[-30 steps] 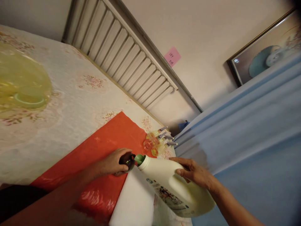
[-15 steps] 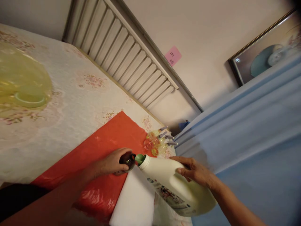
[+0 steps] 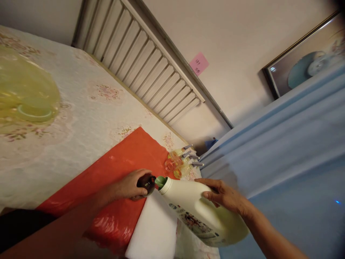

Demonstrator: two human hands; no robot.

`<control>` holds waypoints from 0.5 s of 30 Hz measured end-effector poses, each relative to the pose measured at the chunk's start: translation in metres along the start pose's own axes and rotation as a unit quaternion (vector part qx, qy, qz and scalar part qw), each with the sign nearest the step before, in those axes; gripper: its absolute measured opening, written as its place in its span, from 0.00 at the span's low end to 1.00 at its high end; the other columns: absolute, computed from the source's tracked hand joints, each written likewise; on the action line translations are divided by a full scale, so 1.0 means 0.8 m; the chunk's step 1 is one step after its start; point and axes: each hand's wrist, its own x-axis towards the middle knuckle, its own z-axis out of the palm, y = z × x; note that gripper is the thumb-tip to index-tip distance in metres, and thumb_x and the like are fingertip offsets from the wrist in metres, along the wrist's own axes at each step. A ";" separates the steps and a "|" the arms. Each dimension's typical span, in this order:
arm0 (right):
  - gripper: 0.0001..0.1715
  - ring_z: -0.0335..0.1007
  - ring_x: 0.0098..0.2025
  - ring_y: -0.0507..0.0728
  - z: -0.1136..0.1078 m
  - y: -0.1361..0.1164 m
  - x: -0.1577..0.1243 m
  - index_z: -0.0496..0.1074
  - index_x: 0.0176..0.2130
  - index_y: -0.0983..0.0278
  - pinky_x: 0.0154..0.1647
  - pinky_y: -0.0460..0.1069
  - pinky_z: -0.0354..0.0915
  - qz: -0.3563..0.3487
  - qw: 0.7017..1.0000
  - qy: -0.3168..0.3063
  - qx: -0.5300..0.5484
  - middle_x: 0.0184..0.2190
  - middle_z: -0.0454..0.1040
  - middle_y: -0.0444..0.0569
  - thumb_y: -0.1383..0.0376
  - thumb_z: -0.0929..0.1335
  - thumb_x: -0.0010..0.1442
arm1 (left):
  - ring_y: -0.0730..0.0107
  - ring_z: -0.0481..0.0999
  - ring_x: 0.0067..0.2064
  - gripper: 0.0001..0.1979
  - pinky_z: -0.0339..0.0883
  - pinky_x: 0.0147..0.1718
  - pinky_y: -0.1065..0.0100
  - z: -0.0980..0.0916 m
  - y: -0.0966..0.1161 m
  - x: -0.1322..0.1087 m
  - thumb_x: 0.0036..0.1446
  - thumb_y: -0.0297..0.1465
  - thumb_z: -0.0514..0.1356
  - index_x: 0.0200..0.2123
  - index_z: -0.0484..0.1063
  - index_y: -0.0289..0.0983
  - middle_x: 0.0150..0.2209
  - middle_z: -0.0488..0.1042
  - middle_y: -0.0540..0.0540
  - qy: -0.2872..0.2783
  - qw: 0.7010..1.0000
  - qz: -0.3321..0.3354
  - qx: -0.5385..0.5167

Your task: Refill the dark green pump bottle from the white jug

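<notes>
My right hand point(image 3: 222, 196) grips a large cream jug point(image 3: 198, 212) with a green spout, tipped over on its side. The spout meets the mouth of a small dark brown bottle point(image 3: 146, 183). My left hand point(image 3: 129, 185) is wrapped round that bottle and holds it on the red plastic sheet point(image 3: 115, 172). A white pad point(image 3: 155, 230) lies just under the two containers.
A cluster of small clear cups with grey-handled tools point(image 3: 180, 162) sits beyond the bottle. A yellow translucent basin point(image 3: 24, 93) rests at the far left on the floral table cover point(image 3: 81, 108). Blue cloth point(image 3: 283, 151) hangs at the right; a slatted panel point(image 3: 145, 61) stands behind.
</notes>
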 end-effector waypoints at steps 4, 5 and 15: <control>0.33 0.59 0.26 0.49 0.000 -0.002 0.000 0.70 0.58 0.62 0.23 0.44 0.58 0.000 1.000 0.003 -0.008 0.34 0.73 0.48 0.49 0.69 0.59 | 0.78 0.60 0.16 0.32 0.52 0.15 0.73 0.001 0.001 -0.002 0.37 0.23 0.56 0.51 0.62 0.38 0.25 0.68 0.56 -0.003 1.000 -0.002 -0.001; 0.33 0.59 0.26 0.49 -0.001 -0.003 0.001 0.70 0.58 0.62 0.23 0.44 0.58 0.002 1.000 0.003 -0.008 0.34 0.73 0.48 0.49 0.69 0.59 | 0.78 0.60 0.16 0.32 0.51 0.15 0.73 0.001 0.001 -0.003 0.37 0.23 0.56 0.51 0.62 0.38 0.24 0.68 0.56 -0.005 1.000 -0.003 -0.006; 0.32 0.59 0.25 0.49 -0.001 -0.004 0.001 0.70 0.58 0.62 0.23 0.43 0.58 0.008 1.000 0.005 -0.017 0.33 0.73 0.47 0.50 0.68 0.60 | 0.79 0.59 0.15 0.30 0.51 0.14 0.73 0.001 -0.003 -0.002 0.37 0.23 0.55 0.49 0.62 0.38 0.23 0.68 0.57 -0.020 0.999 0.011 -0.037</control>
